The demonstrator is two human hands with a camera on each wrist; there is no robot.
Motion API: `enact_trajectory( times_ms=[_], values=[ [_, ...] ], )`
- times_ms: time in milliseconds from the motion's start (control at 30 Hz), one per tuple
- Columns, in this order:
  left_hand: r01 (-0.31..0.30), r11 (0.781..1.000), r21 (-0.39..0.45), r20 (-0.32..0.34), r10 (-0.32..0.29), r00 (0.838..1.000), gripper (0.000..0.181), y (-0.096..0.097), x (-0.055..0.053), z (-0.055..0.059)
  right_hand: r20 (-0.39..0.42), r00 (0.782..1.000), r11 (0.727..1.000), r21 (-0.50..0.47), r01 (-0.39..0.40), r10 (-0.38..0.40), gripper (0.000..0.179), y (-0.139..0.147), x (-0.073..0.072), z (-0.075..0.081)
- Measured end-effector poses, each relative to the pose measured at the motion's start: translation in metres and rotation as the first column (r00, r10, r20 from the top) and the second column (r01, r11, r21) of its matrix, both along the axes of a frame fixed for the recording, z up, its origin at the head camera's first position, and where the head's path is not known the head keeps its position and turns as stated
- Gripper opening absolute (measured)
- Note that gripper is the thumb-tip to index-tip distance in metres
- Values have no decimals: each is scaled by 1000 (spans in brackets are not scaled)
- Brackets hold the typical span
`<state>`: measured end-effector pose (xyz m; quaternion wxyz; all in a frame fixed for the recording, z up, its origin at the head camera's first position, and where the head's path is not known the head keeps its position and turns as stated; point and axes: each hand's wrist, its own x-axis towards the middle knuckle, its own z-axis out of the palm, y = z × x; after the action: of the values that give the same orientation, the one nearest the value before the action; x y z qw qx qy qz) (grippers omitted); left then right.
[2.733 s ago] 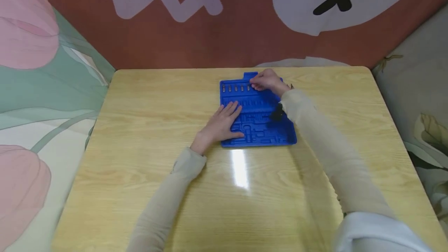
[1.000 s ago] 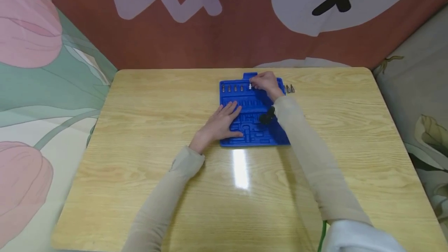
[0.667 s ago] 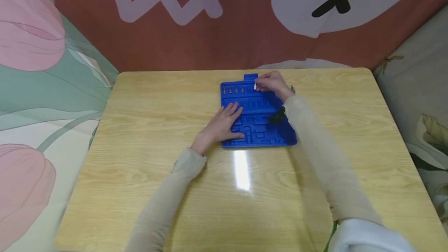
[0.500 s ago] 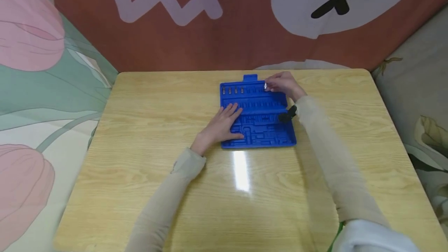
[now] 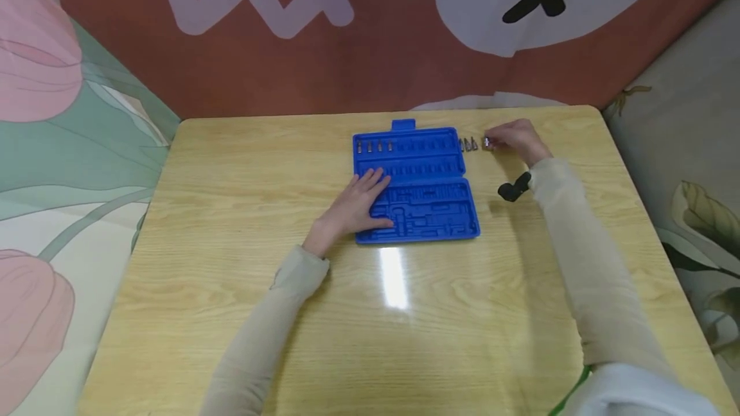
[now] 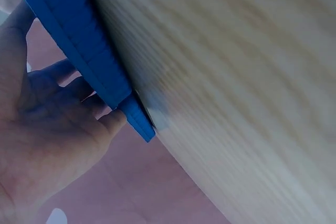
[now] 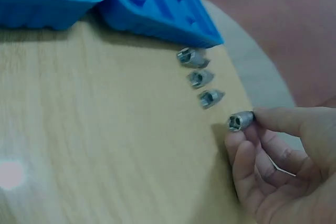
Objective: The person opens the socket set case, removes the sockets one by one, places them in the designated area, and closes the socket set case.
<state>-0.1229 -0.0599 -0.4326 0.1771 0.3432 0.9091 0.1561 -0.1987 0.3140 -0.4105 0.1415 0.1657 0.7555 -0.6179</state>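
Note:
A blue plastic tool case [image 5: 422, 210] lies spread flat on the table. My left hand [image 5: 355, 207] rests on its left side, fingers spread over the moulded slots; the left wrist view shows that hand [image 6: 52, 114] along the case edge [image 6: 73, 40]. Several small metal bit sockets [image 5: 379, 146] stand in the case's upper row at the left. Off the case to the right, my right hand [image 5: 520, 137] pinches one bit socket [image 7: 240, 121] between thumb and fingertips, just above the table. Three more bit sockets [image 7: 199, 78] lie in a row between it and the case.
The wooden table [image 5: 231, 210] reaches out on both sides of the case. A patterned cloth wall [image 5: 393, 69] stands close behind its back edge. A small black wrist-worn piece [image 5: 513, 189] hangs below the right wrist.
My right hand took a bit socket out of the case's upper row and carried it right, past the case edge, to beside the row on the table. The left hand stayed on the case.

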Motion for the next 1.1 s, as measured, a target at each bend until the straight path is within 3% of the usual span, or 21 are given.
enact_trajectory(
  times_ms=[133, 333, 567, 800, 1100],
  values=[
    [6, 1000, 19, -13, -5, 1000, 95, -3, -2, -2, 24, 1000, 999, 38, 13, -14, 22, 0, -4, -8],
    [6, 999, 45, -12, -5, 1000, 95, -4, -4, -2, 10, 998, 992, 111, 66, -67, 11, -4, -10, -17],
    [12, 1000, 25, -10, -12, 1000, 95, -3, -3, -3, -27, 995, 960, 263, 100, -96, 13, -9, -11, -22],
    [8, 1000, 29, -14, -8, 1000, 96, -3, -2, -4, -33, 991, 967, 217, 135, -131, 14, -10, -10, -25],
    [-5, 999, 41, 3, 4, 1000, 95, -2, -3, -5, -13, 993, 981, 155, 114, -113, 17, -9, -9, -22]
  ],
)
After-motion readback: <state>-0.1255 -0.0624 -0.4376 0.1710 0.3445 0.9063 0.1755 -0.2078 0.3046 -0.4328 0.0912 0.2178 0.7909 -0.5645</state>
